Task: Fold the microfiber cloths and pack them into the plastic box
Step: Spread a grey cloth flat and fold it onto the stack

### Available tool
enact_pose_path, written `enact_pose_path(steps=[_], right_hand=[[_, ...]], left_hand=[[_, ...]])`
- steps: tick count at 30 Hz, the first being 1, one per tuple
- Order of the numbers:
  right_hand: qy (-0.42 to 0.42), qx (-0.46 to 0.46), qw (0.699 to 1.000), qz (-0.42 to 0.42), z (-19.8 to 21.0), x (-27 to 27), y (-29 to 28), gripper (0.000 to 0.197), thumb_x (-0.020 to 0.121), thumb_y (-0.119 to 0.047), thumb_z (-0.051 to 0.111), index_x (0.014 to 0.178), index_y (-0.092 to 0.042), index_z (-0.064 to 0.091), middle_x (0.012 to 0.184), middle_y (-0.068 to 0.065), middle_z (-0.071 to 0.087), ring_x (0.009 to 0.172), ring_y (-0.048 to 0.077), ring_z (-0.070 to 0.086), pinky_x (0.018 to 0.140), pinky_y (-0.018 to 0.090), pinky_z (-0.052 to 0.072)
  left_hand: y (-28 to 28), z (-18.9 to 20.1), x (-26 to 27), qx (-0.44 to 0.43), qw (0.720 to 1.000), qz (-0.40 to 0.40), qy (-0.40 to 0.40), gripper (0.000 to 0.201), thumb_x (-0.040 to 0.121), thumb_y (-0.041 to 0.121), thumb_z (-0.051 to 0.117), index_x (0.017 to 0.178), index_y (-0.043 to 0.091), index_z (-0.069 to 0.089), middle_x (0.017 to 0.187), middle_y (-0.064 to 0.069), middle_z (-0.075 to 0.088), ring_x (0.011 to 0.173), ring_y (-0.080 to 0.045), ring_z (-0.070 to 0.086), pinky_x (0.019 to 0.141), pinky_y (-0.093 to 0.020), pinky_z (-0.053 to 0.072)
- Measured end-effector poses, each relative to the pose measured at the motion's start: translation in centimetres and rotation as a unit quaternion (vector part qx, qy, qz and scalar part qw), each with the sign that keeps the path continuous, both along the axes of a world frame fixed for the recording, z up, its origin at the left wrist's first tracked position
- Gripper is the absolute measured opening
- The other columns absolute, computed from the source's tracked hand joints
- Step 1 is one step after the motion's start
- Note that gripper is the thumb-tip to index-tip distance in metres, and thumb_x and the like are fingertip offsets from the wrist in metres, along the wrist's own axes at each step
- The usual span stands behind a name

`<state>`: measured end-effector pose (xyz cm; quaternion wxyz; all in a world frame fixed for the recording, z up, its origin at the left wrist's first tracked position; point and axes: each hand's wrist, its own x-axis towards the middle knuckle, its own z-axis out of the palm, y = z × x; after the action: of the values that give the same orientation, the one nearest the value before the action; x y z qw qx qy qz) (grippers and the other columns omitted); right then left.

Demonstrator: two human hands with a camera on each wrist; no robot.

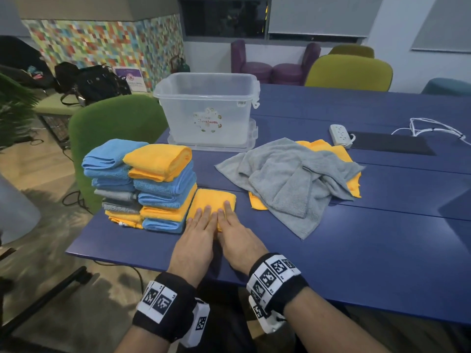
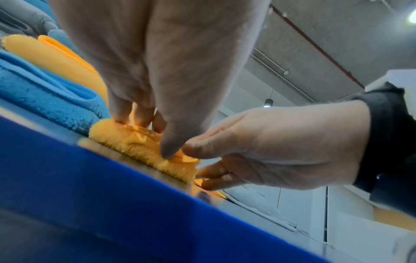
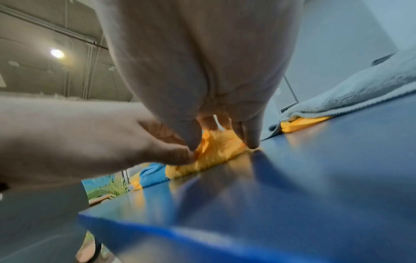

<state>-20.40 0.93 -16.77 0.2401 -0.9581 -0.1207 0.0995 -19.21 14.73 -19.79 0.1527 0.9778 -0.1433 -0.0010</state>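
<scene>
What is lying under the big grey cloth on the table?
Under the grey cloth, orange cloth shows at its far edge and near left corner. How many orange cloths there are, and whether anything else lies beneath, is covered.

Two hands [image 1: 196, 240], one clear plastic box [image 1: 207, 108], two stacks of folded cloths [image 1: 163, 189], one power strip [image 1: 340, 135], four chairs visible.

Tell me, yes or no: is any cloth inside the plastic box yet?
No, the plastic box looks empty in the head view; the folded stacks stand on the table.
</scene>
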Motion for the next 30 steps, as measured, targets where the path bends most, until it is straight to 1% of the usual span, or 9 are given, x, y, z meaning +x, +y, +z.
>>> enact_pose_path(steps=[2, 4, 6, 8, 15, 20, 24, 26, 30], right_hand=[[-0.004, 0.020, 1.000, -0.018, 0.4, -0.3, -1.0, 0.060, 0.108, -0.028, 0.041, 0.161, -0.015, 0.018, 0.171, 0.001, -0.002, 0.149, 0.030, 0.031, 0.113, 0.042, 0.034], [-0.021, 0.029, 0.997, -0.072, 1.0, -0.3, -2.8, 0.054, 0.105, -0.033, 0.047, 0.154, -0.014, 0.034, 0.165, 0.007, 0.025, 0.142, 0.031, 0.041, 0.111, 0.044, 0.038], [-0.056, 0.031, 0.989, -0.132, 1.9, 0.2, -5.1, 0.041, 0.100, -0.033, 0.052, 0.137, -0.015, 0.054, 0.143, 0.012, 0.052, 0.129, 0.033, 0.052, 0.102, 0.043, 0.045], [-0.081, 0.017, 0.979, -0.187, 3.1, 0.8, -7.7, 0.024, 0.096, -0.030, 0.055, 0.114, -0.017, 0.064, 0.122, 0.014, 0.061, 0.116, 0.037, 0.059, 0.088, 0.041, 0.048], [-0.118, -0.142, 0.961, -0.204, 6.7, 3.6, -15.5, 0.036, 0.092, -0.018, 0.060, 0.128, -0.022, 0.063, 0.127, 0.009, 0.061, 0.119, 0.033, 0.057, 0.095, 0.044, 0.050], [-0.095, -0.212, 0.960, -0.160, 7.0, 6.2, -19.0, 0.037, 0.091, -0.007, 0.058, 0.123, -0.025, 0.065, 0.123, 0.006, 0.058, 0.117, 0.030, 0.057, 0.095, 0.043, 0.050], [-0.066, -0.255, 0.956, -0.129, 6.0, 7.2, -20.5, 0.036, 0.092, -0.011, 0.059, 0.121, -0.030, 0.064, 0.121, 0.005, 0.054, 0.115, 0.029, 0.056, 0.093, 0.041, 0.049], [-0.063, -0.251, 0.958, -0.127, 5.5, 7.5, -20.9, 0.034, 0.092, -0.014, 0.061, 0.122, -0.031, 0.064, 0.120, 0.006, 0.051, 0.113, 0.030, 0.056, 0.092, 0.042, 0.049], [-0.075, -0.220, 0.966, -0.114, 4.7, 7.9, -20.9, 0.032, 0.089, -0.018, 0.066, 0.118, -0.034, 0.064, 0.120, 0.005, 0.046, 0.114, 0.030, 0.051, 0.097, 0.047, 0.048]], left_hand=[[-0.1, 0.3, -0.5, -0.005, 1.000, 0.004, 0.000, 0.062, 0.105, 0.006, 0.044, 0.162, 0.011, 0.021, 0.172, -0.009, 0.009, 0.159, -0.026, 0.006, 0.128, -0.040, 0.009], [-0.5, 1.4, -1.2, -0.023, 1.000, 0.017, -0.007, 0.059, 0.105, 0.016, 0.048, 0.160, 0.012, 0.028, 0.170, -0.010, 0.018, 0.158, -0.025, 0.013, 0.127, -0.038, 0.013], [-1.4, 3.3, -1.7, -0.039, 0.999, 0.021, -0.024, 0.060, 0.102, 0.027, 0.056, 0.157, 0.011, 0.037, 0.166, -0.011, 0.030, 0.154, -0.026, 0.025, 0.125, -0.036, 0.021], [-2.8, 5.6, -1.7, -0.050, 0.997, 0.009, -0.053, 0.062, 0.096, 0.033, 0.065, 0.151, 0.009, 0.047, 0.159, -0.012, 0.042, 0.148, -0.028, 0.037, 0.121, -0.038, 0.029], [-11.0, 11.2, 2.6, -0.059, 0.993, -0.082, -0.064, 0.045, 0.089, 0.034, 0.070, 0.131, 0.019, 0.062, 0.129, -0.004, 0.063, 0.122, -0.028, 0.057, 0.099, -0.041, 0.048], [-17.2, 10.0, 5.9, 0.019, 0.993, -0.118, 0.021, 0.024, 0.089, 0.025, 0.070, 0.111, 0.018, 0.072, 0.117, -0.007, 0.069, 0.111, -0.030, 0.065, 0.087, -0.035, 0.050], [-19.7, 7.9, 6.7, 0.051, 0.991, -0.107, 0.063, 0.027, 0.088, 0.032, 0.069, 0.107, 0.013, 0.067, 0.111, -0.010, 0.068, 0.104, -0.033, 0.067, 0.075, -0.034, 0.046], [-20.2, 7.1, 6.9, 0.061, 0.992, -0.090, 0.063, 0.031, 0.086, 0.038, 0.071, 0.107, 0.016, 0.067, 0.112, -0.008, 0.067, 0.104, -0.032, 0.068, 0.075, -0.033, 0.046], [-20.9, 6.4, 7.2, 0.078, 0.993, -0.079, 0.042, 0.032, 0.093, 0.030, 0.062, 0.121, 0.016, 0.065, 0.126, -0.010, 0.064, 0.116, -0.032, 0.065, 0.090, -0.038, 0.050]])
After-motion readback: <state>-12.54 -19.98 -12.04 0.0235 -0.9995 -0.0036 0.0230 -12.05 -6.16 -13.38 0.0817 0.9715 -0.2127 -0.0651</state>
